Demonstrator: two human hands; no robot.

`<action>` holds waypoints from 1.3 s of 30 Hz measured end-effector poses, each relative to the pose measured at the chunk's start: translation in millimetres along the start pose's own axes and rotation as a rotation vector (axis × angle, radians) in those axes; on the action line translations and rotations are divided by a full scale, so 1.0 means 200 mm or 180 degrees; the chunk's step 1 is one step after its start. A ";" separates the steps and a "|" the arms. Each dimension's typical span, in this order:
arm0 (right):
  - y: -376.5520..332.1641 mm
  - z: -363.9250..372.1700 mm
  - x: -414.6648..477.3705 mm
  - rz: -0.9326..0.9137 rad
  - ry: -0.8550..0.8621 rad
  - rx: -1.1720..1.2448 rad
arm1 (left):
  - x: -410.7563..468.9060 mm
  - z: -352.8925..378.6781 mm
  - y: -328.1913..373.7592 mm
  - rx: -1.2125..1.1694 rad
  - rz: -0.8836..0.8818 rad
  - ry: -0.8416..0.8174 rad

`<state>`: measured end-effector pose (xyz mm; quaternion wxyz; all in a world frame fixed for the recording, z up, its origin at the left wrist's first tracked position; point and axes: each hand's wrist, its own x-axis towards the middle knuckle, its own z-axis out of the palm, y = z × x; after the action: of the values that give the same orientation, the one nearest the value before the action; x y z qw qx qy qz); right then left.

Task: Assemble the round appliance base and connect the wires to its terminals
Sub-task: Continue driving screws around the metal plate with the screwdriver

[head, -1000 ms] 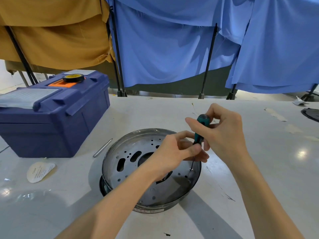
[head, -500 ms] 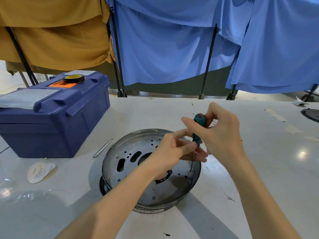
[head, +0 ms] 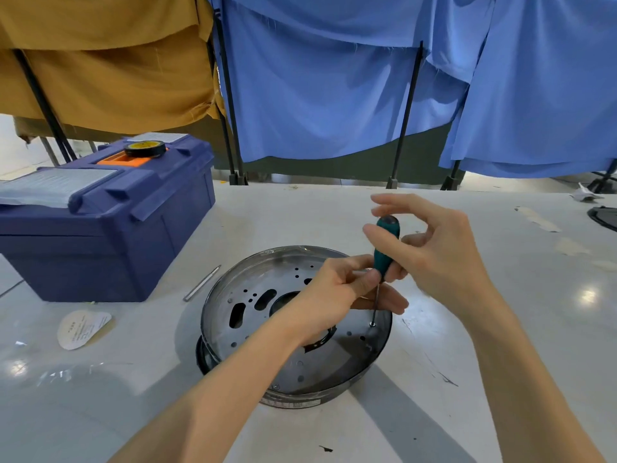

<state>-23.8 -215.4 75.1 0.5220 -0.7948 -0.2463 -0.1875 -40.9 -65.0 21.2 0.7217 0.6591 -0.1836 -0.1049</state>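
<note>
The round metal appliance base (head: 253, 295) lies on the white table, a perforated plate inside a raised rim. A green-handled screwdriver (head: 384, 248) stands upright, its tip on a screw (head: 372, 324) near the base's right rim. My left hand (head: 340, 292) pinches the lower end of the handle and the shaft between thumb and fingers. My right hand (head: 437, 255) is at the handle's upper part, thumb and fingertips on it, the other fingers spread loosely. No wires are in view.
A dark blue toolbox (head: 100, 228) with a tape roll (head: 145, 148) on its lid stands at the left. A thin metal rod (head: 202, 284) lies between toolbox and base. A round paper label (head: 81, 329) lies left. Cloth screens hang behind the table.
My right hand has loosened on the screwdriver handle, its fingers spreading out from a closed grip. The screwdriver stays on the same screw and my left hand has barely moved.
</note>
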 end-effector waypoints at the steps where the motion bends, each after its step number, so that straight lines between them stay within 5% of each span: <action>1: 0.01 -0.01 0.00 -0.0009 -0.0043 0.0167 | 0.00 0.00 0.00 -0.0003 -0.0012 -0.0011; 6: 0.04 0.07 -0.01 -0.0030 0.0703 -0.0421 | 0.02 0.00 0.01 0.0024 0.0099 0.0007; 12: 0.02 -0.01 0.00 0.0012 -0.0162 0.0300 | 0.01 -0.01 -0.01 0.0022 0.0027 0.0075; 18: 0.02 0.08 -0.02 0.0100 0.0646 -0.0549 | 0.01 0.01 -0.01 0.0042 0.0039 0.0020; 24: -0.02 -0.02 0.02 -0.0096 -0.0093 0.0496 | 0.01 -0.01 -0.01 0.0023 -0.0021 0.0046; 30: 0.00 0.06 0.02 -0.0135 0.0964 -0.0443 | 0.02 0.01 -0.01 0.0086 0.0088 0.0031; 36: -0.04 -0.04 0.03 -0.0149 -0.0124 0.0263 | 0.01 -0.02 -0.02 0.0082 -0.0014 0.0022; 39: -0.02 0.02 0.01 -0.0096 0.0446 0.0079 | 0.01 -0.01 -0.01 0.0018 0.0010 0.0021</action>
<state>-24.0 -210.6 78.6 0.5449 -0.7694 -0.2234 -0.2475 -39.0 -63.9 20.2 0.7205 0.6613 -0.1825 -0.1011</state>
